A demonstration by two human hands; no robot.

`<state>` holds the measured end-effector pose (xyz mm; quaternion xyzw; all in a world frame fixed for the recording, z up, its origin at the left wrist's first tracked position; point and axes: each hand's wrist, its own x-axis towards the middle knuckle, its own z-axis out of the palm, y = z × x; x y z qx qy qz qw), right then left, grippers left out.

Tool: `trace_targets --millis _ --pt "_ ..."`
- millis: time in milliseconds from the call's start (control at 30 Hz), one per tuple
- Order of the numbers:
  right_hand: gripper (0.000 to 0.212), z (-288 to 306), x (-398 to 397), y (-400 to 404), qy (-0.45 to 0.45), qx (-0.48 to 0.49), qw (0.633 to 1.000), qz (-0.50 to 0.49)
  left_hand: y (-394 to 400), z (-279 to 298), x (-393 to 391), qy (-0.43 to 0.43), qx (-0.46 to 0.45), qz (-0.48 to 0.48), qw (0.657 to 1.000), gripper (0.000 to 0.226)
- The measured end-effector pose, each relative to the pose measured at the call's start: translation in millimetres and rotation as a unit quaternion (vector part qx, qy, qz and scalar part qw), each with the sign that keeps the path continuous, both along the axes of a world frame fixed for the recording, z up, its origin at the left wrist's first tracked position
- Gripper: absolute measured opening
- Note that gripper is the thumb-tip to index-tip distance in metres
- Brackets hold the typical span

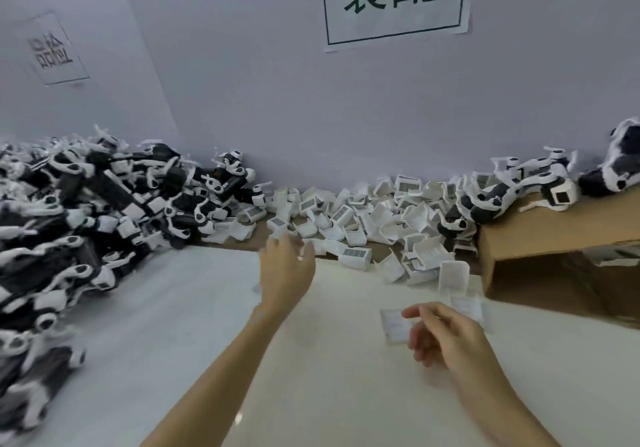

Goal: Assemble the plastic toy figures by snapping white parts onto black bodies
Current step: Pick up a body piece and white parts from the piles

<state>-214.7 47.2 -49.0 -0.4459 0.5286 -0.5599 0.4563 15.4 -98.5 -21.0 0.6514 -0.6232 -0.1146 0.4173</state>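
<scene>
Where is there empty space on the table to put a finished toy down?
The widest bare patch of white table lies between the big pile of black-and-white figures and the left hand. More bare room sits between the forearms. It is crowded along the wall, where loose white parts lie heaped, and by the cardboard box.

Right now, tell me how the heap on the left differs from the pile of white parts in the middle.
The left heap mixes black bodies with white pieces; the white parts are all white, many with barcode labels. The left heap is taller and wider, running down the frame's left edge; the white parts lie lower, along the wall. The left hand reaches toward the white parts, not the left heap. Both rest on the table.
</scene>
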Motion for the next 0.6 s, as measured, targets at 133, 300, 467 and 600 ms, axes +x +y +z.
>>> trace_targets --millis 133,300,467,600 --pt "0.030 -5.1 1.9 -11.0 0.023 0.004 1.000 0.014 -78.2 32.1 83.3 -0.303 0.049 0.125 0.943 0.038" --pt "0.031 -11.6 -3.3 -20.7 0.001 0.013 1.000 0.016 -130.1 26.9 173.7 -0.445 0.223 0.173 0.850 0.062" --pt "0.029 -13.3 -4.9 -20.0 0.000 0.010 1.000 0.016 -153.1 2.4 204.1 -0.444 0.175 0.130 0.869 0.074" --pt "0.028 -9.9 -4.2 -15.9 -0.013 0.015 1.000 0.014 -174.4 -5.3 217.6 -0.420 0.125 0.117 0.891 0.033"
